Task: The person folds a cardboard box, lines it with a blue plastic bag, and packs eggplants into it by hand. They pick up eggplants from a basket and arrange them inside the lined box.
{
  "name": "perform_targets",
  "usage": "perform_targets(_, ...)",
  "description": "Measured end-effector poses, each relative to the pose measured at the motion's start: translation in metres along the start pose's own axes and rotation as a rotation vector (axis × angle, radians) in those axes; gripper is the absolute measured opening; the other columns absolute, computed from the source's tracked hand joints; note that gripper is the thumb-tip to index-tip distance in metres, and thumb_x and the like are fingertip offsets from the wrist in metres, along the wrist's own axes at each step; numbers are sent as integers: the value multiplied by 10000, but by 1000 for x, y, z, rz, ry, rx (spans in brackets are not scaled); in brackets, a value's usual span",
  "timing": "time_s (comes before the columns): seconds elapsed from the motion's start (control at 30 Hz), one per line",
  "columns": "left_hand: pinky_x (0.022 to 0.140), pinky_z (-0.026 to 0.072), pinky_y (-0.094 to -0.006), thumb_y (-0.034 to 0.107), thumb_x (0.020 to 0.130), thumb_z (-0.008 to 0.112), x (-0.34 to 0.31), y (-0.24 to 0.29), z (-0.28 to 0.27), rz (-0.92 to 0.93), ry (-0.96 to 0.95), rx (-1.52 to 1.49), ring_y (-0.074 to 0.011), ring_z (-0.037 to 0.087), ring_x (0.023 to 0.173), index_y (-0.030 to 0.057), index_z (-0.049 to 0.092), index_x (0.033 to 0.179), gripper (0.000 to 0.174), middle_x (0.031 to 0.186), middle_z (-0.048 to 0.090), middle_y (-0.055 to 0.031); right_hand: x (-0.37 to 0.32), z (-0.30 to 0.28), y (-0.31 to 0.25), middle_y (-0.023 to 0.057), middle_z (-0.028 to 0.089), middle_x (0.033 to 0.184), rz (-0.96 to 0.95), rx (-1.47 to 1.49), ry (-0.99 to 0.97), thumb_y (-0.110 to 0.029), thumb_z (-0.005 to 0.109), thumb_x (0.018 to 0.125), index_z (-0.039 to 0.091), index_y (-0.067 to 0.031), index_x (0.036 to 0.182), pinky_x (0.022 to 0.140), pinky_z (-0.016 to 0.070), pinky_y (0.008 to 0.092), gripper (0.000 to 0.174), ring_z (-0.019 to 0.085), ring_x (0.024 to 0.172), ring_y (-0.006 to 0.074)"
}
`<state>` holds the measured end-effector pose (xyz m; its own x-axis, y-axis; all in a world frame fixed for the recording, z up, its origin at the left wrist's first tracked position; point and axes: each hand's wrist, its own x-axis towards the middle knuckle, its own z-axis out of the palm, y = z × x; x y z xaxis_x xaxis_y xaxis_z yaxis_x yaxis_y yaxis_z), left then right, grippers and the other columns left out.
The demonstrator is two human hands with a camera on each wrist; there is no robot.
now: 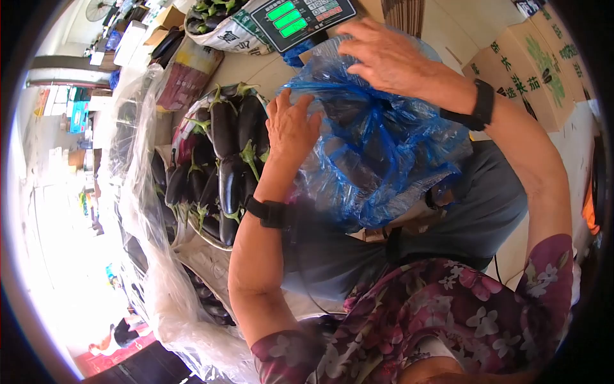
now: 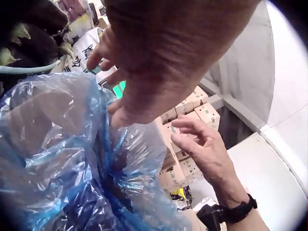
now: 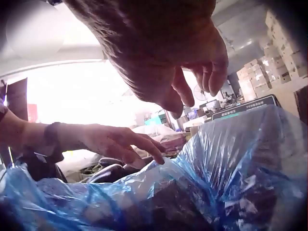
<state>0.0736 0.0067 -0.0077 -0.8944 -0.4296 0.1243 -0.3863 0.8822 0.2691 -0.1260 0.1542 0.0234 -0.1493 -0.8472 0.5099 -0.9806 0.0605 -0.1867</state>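
Observation:
A blue plastic bag (image 1: 377, 153) bulges between the person's knees, gathered into folds at its middle; dark shapes show through the film. The left hand (image 1: 293, 125) hovers at the bag's left edge with loosely bent fingers, holding nothing. Over the bag's far side is the right hand (image 1: 390, 61), its fingers spread and bent, also holding nothing. In the right wrist view the right hand (image 3: 168, 62) hangs above the gathered film, while the left hand (image 3: 120, 144) reaches low over it. Eggplants (image 1: 230, 182) fill a round basket just left of the left hand.
A scale display (image 1: 304, 19) with green lit digits stands beyond the bag. More eggplants (image 1: 214, 13) lie in a white printed sack (image 1: 233, 41) beside it. Printed cardboard boxes (image 1: 524, 77) stand at the right. Clear plastic sheeting (image 1: 144, 192) drapes along the left.

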Motion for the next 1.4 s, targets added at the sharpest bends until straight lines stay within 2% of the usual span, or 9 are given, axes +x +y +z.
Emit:
perform_targets(0.13,1098,344,-497,282,808,715,-5,-10,6,-83,-18,10,-472,404,1307,173,648,1248,458,1391,475,-291,41,46,-7,96,513,1387,-148,-97,-54,-191,832,699,698,-77,1113,1008,439,426,450,446,1278,282)
perform_targets(0.37,1097,336,-500,274,802,693,-17,-37,24,-134,-98,-149,-494,412,1305,153,626,1279,497,1386,445,-355,71,114,-6,42,585,1313,-152,-359,-258,-186,800,695,736,-100,1005,1003,379,435,328,427,1281,246)
perform_targets(0.5,1054,407,-446,233,828,657,-19,-48,25,-100,-83,-200,-417,506,1251,1,603,1255,489,1386,495,-278,81,122,1,54,675,1152,-170,-165,-123,-181,736,751,731,-92,924,943,430,422,195,544,1152,259)
perform_targets(0.6,1020,437,-430,215,837,642,-21,-51,25,-133,-107,-201,-392,549,1199,-58,602,1207,462,1345,543,-228,97,124,18,176,680,825,167,280,29,-178,638,825,677,-71,908,728,510,491,141,649,797,401)
perform_targets(0.87,903,475,-481,217,829,638,-21,-48,14,-176,-98,-116,-392,579,1097,-19,633,1085,348,1184,591,-191,116,141,64,164,713,923,369,129,117,-208,657,817,727,-116,972,762,533,503,193,679,882,378)
perform_targets(1.03,868,480,-521,230,816,647,-18,-52,11,-260,-307,-27,-380,574,1101,21,641,1064,325,1182,590,-166,99,147,86,187,706,895,138,143,-100,-169,667,785,717,-93,1004,753,534,496,238,674,858,383)
perform_targets(1.17,903,472,-530,265,815,666,-24,-62,9,-117,-25,28,-404,549,1138,33,634,1099,369,1250,579,-179,83,66,61,217,611,920,8,66,256,-150,621,826,629,-1,958,767,482,468,199,594,892,409)
perform_targets(1.27,933,449,-513,195,829,686,-25,-48,-1,-11,137,-37,-418,543,1124,41,617,1185,393,1291,545,-202,62,13,48,217,611,944,-21,96,68,-151,635,824,643,-15,976,761,485,460,203,605,865,404)
perform_targets(1.4,962,426,-495,121,808,708,-22,-8,-23,132,223,-38,-413,542,1121,52,610,1210,419,1262,568,-188,12,-19,27,175,664,888,86,113,-542,-188,709,807,668,-20,1026,746,525,433,279,655,856,348)
